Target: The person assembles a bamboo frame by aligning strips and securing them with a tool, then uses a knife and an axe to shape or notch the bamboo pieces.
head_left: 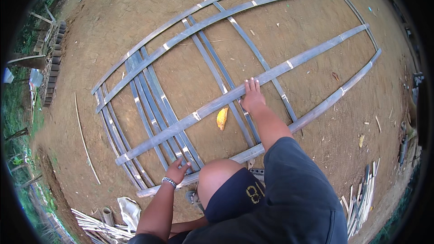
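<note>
A large lattice of dark strips with pale bands, apparently split bamboo, lies on the ground before me. My right hand [252, 96] rests flat with fingers stretched across a long strip [210, 107] in the lattice's nearer half, where a pair of cross strips passes beneath. My left hand [176, 171], a chain bracelet at its wrist, is by the near ends of several close-set cross strips [153, 77]. Its thumb and fingers are apart, and nothing shows in them; whether it touches a strip I cannot tell. The nearest long strip [316, 110] runs past my bent knee.
A yellow-orange leaf [221, 119] lies inside the lattice. A thin stick [84, 138] is on the dirt at left. Pale strips are heaped at lower left [97, 222] and lower right [363, 197]. Near the left heap are a white bag [129, 213] and a short tube [108, 216].
</note>
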Demonstrator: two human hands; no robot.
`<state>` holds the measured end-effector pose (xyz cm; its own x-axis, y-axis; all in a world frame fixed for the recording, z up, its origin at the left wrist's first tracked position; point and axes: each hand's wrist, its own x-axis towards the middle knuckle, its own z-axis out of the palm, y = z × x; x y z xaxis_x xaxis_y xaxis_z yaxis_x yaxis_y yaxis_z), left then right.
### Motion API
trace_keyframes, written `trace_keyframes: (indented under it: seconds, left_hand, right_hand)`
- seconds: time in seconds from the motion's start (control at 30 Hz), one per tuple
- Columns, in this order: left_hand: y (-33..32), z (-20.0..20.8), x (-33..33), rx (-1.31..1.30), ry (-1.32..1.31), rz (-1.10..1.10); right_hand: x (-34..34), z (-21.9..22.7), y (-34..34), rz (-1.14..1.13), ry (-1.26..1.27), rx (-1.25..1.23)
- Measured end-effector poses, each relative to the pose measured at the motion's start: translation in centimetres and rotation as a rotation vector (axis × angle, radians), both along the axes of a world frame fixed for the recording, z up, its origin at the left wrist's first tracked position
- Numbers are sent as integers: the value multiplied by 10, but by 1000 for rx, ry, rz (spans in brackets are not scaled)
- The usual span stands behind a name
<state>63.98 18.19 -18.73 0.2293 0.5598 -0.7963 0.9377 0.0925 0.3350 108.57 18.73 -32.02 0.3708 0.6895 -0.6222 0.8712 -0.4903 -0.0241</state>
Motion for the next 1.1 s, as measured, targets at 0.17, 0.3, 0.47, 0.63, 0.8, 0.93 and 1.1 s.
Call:
trace_keyframes:
  seconds: [0.17, 0.3, 0.47, 0.63, 0.8, 0.93, 1.1]
  left_hand:
    - [12, -55, -18, 147, 12, -57]
    - [31, -72, 1, 94, 15, -29]
    - [76, -50, 56, 271, 199, -38]
    - [89, -52, 39, 158, 311, -114]
    - [84, -51, 23, 150, 263, -220]
    - [86, -51, 16, 155, 246, -275]
    - [88, -64, 15, 171, 274, -318]
  right_hand:
    - [-12, 48, 21, 80, -38, -32]
    - [-28, 56, 32, 234, -75, -92]
    - [-18, 31, 14, -7, 14, 39]
    - [-14, 10, 14, 29, 7, 96]
    - [-1, 3, 14, 65, -5, 78]
    - [0, 3, 18, 19, -7, 49]
    - [-12, 12, 30, -14, -47, -33]
